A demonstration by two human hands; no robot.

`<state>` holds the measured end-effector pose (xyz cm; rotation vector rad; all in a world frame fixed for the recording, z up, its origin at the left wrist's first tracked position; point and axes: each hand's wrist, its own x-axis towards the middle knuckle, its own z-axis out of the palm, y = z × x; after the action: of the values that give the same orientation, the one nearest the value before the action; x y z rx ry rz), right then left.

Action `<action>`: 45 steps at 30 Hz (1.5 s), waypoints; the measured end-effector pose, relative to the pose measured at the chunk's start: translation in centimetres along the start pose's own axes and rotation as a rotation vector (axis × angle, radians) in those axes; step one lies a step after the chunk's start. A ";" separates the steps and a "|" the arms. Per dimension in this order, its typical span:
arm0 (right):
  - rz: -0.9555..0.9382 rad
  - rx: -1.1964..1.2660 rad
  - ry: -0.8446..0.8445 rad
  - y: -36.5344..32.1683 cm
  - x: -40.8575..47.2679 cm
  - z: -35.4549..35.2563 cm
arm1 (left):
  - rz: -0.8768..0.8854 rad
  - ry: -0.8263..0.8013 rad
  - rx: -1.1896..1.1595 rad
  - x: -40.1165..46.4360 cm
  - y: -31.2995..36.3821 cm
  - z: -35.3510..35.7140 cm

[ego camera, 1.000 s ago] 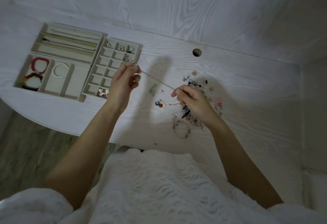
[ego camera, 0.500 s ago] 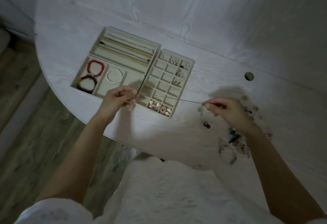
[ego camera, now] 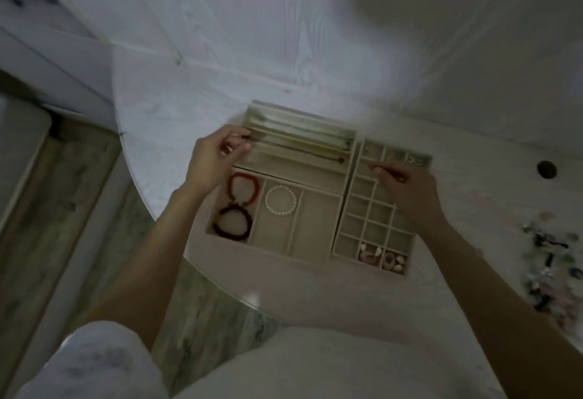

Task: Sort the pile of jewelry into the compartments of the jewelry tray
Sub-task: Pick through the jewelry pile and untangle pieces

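The beige jewelry tray [ego camera: 274, 252] lies on the white table. It has long slots at the back, three bracelet compartments in front and a grid of small cells on the right. My left hand [ego camera: 214, 162] pinches one end of a thin chain over the left end of the long slots. My right hand [ego camera: 410, 190] pinches the other end [ego camera: 367, 162] above the upper grid cells. Most of the chain between my hands is too faint to see. The jewelry pile [ego camera: 549, 266] sits blurred at the far right.
A red bracelet [ego camera: 243, 189] and a dark one [ego camera: 233, 220] share the left compartment, with a pearl bracelet [ego camera: 280, 200] beside them. Necklaces lie in the long slots [ego camera: 299, 143]. Small pieces fill the front grid cells [ego camera: 378, 256]. A cable hole [ego camera: 546, 169] is at the right.
Both hands have carried the stretched chain leftward and away from the pile. They have gone from the tray's front edge to above its long slots and upper grid. The view swung left.
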<state>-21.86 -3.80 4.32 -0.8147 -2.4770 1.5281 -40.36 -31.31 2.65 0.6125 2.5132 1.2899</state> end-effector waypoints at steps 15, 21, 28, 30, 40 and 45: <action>-0.083 -0.469 -0.037 0.1 4.6 4.4 | 0.693 -0.303 0.648 8.4 -4.9 -2.3; -0.299 -0.608 -0.090 0.1 5.6 4.5 | 0.695 -0.376 0.709 9.1 -4.9 -2.0; -0.396 -0.929 -0.370 -0.1 6.9 5.6 | 0.660 -0.446 0.759 9.4 -3.5 -1.6; -0.419 -0.921 -0.319 0.0 7.0 5.5 | 0.646 -0.452 0.771 9.4 -3.3 -1.6; -0.410 -1.012 -0.404 -0.6 8.6 7.1 | 0.557 -0.522 0.827 9.9 -2.5 -0.8; -0.513 -1.122 -0.476 -0.3 9.3 7.1 | 0.586 -0.557 0.844 10.1 -2.1 -0.7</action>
<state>-32.48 -4.93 -0.44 0.2202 -3.4422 0.0602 -50.07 -28.08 1.03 1.6908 2.3451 0.0143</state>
